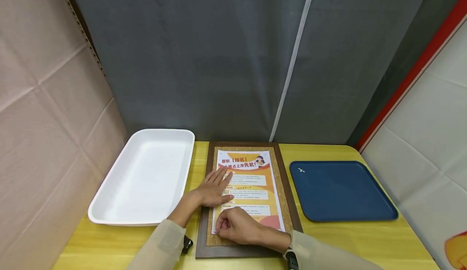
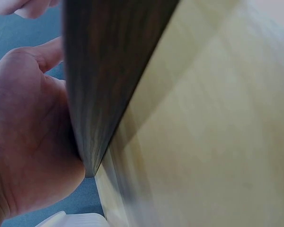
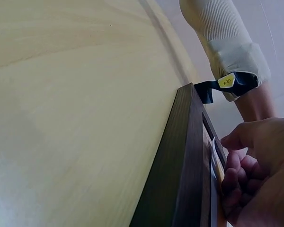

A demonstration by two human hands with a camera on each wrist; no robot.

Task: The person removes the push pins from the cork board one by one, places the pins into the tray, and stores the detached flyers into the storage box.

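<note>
A printed orange-and-white poster [image 1: 251, 199] lies on a cork board [image 1: 288, 205] with a dark wooden frame [image 1: 202, 237]. My left hand [image 1: 213, 191] rests on the poster's left side, fingers spread over the print. In the left wrist view its palm [image 2: 33, 127] lies across the frame's edge. My right hand [image 1: 238, 225] is at the poster's lower left corner, fingers curled and thumb close to the forefinger. From the right wrist, the paper edge [image 3: 214, 153] stands slightly raised beside the thumb [image 3: 239, 135]. Whether anything small is between those fingertips is hidden.
To the left stands a deep white tray [image 1: 146, 172]. A flat blue tray [image 1: 346, 193] sits on the right, with small silvery-white pieces [image 1: 300, 170] in its upper left corner. The yellow wood-grain table [image 1: 335, 241] meets a grey curtain [image 1: 204, 59] behind.
</note>
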